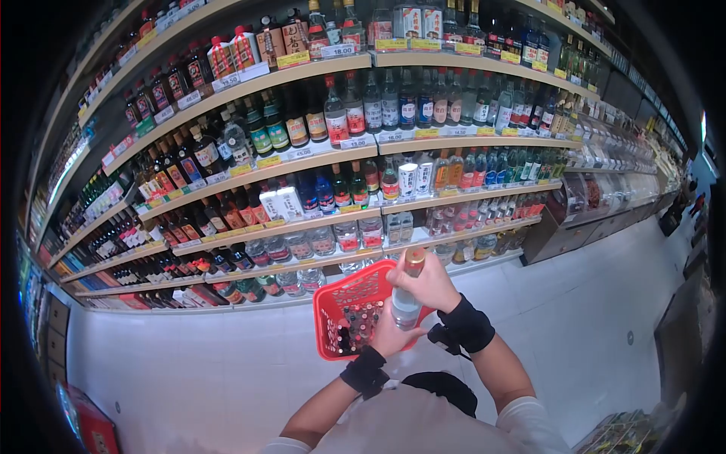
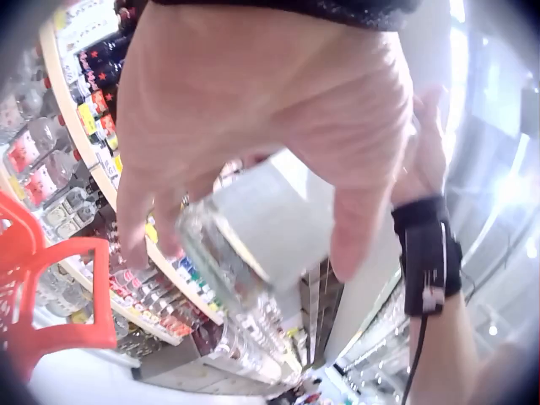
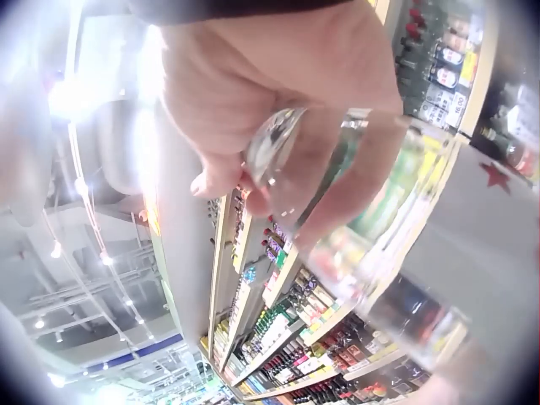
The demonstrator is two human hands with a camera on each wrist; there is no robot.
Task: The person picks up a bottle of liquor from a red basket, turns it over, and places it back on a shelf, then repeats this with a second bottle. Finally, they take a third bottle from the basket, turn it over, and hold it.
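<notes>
A clear glass bottle (image 1: 406, 309) with a gold cap (image 1: 415, 259) is held in front of the body, tilted, cap end away. My right hand (image 1: 432, 286) grips it around the neck and shoulder; in the right wrist view its fingers (image 3: 363, 181) wrap the clear glass (image 3: 413, 228). Lower down, my left hand (image 1: 388, 333) holds the body near the base. The left wrist view shows the bottle's base (image 2: 270, 224) between the fingers and the thumb (image 2: 350, 232). Beneath the hands stands a red plastic basket (image 1: 321, 321) containing several small bottles (image 1: 359, 321).
Curved shelves (image 1: 302, 151) packed with bottles and price tags rise ahead, their lowest tier close behind the basket. Bulk-goods bins (image 1: 601, 195) extend to the right. Pale tiled floor (image 1: 227, 371) surrounds me, with a red box (image 1: 91, 424) at the lower left.
</notes>
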